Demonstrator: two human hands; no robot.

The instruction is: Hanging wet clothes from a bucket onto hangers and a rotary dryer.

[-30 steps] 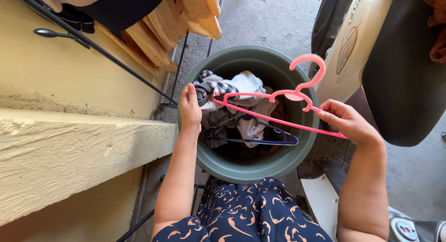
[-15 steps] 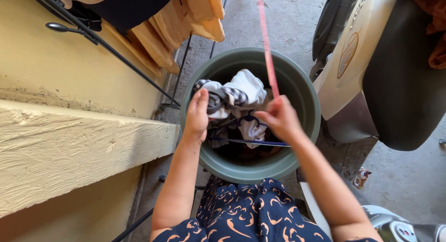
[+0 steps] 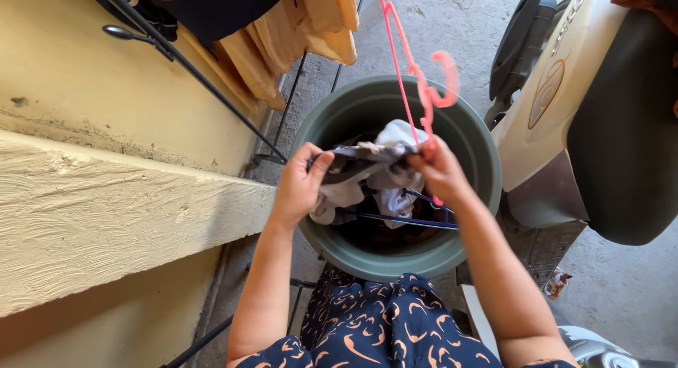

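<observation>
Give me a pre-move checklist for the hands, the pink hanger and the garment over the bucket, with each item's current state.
1. Left hand grips the grey garment: ok.
2. Right hand holds both the garment and the pink hanger: ok.
3. Garment lifted above the green bucket: ok.
4. Hanger threaded into the garment: cannot tell.
5. Garment free of the blue hanger below: cannot tell.
6. Pink hanger's hook clear of the scooter: ok.

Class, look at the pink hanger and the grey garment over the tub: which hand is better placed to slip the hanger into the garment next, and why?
Probably the right hand: it already grips the pink hanger while pinching one end of the grey garment. The left hand holds only the garment's other end above the green tub.
</observation>
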